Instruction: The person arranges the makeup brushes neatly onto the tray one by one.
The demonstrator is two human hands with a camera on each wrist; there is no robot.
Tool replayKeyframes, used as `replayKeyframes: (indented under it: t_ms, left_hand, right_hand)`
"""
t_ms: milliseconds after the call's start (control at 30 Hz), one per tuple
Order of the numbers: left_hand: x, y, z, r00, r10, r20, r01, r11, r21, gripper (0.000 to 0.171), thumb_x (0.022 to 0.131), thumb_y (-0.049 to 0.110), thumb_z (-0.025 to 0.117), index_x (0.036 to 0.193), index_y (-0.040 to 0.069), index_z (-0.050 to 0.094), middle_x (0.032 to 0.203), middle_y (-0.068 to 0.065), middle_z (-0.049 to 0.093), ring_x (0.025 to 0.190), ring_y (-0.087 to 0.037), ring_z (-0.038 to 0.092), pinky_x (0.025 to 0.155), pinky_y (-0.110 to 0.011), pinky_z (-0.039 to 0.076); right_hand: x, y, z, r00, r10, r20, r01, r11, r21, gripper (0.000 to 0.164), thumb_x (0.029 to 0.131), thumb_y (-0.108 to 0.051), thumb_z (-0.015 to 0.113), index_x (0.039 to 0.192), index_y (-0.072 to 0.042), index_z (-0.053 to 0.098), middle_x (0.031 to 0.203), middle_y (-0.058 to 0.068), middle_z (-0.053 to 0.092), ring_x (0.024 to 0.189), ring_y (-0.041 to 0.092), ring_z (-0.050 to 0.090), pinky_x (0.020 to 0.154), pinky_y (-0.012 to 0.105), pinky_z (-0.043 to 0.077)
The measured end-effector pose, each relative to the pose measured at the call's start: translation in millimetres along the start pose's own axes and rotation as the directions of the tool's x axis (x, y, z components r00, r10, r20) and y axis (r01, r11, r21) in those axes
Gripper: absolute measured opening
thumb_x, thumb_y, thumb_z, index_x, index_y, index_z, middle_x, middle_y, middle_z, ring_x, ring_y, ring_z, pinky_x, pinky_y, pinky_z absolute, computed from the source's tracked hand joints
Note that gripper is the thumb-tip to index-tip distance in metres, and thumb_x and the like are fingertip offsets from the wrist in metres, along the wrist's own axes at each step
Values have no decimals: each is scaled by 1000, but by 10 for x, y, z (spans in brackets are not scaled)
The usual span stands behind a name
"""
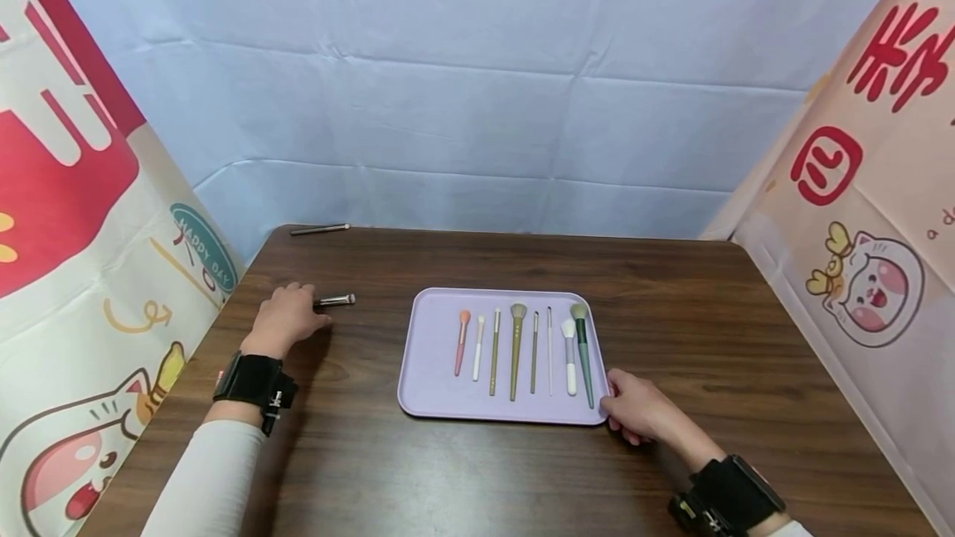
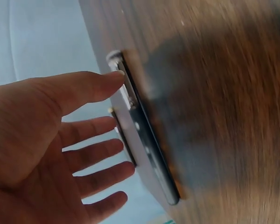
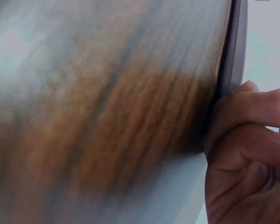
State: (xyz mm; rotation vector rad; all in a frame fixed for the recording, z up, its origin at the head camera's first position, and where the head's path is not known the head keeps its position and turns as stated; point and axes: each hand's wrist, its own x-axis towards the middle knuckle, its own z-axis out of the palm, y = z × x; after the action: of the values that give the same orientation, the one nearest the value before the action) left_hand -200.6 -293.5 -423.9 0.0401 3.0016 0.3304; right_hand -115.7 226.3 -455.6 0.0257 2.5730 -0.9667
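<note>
My left hand [image 1: 286,321] reaches over a short brush with a silver and dark handle [image 1: 336,300] on the left of the table. In the left wrist view its fingers are spread, the thumb overlapping the silver part of this brush [image 2: 151,149]. At the near right corner of the lilac tray [image 1: 440,406], my right hand [image 1: 637,408] grips the rim, thumb at the edge and fingers curled. The right wrist view shows those fingers against the tray's side [image 3: 235,51]. Several makeup brushes lie side by side on the tray, among them a green one [image 1: 584,355] and a pink one [image 1: 460,346].
Another thin dark brush [image 1: 321,229] lies at the table's far left edge. The brown wooden table [image 1: 358,462] is bordered by a pale blue cloth [image 1: 462,123] behind and printed cloths [image 1: 828,288] at both sides. Each wrist wears a black strap [image 1: 249,379].
</note>
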Motion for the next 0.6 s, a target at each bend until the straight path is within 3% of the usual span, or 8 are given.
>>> replayKeyframes:
  t_ms: [333, 600]
  left_hand:
    - [135, -119, 33, 999, -13, 45, 13, 1000, 12, 66, 99, 23, 65, 146, -15, 39, 146, -41, 37, 134, -60, 34, 104, -70, 34]
    - [198, -168, 30, 999, 14, 49, -14, 1000, 5, 59, 100, 19, 64, 144, -14, 42, 144, -41, 39, 131, -59, 37, 102, -68, 37]
  right_hand:
    - [5, -5, -9, 1000, 3, 5, -3, 1000, 6, 8, 88, -4, 53, 83, -7, 48, 62, 8, 58, 38, 14, 48, 37, 24, 38]
    - [-2, -6, -9, 1000, 4, 9, -4, 1000, 5, 9, 89, -4, 53, 83, -7, 48, 62, 8, 58, 38, 14, 48, 37, 24, 38]
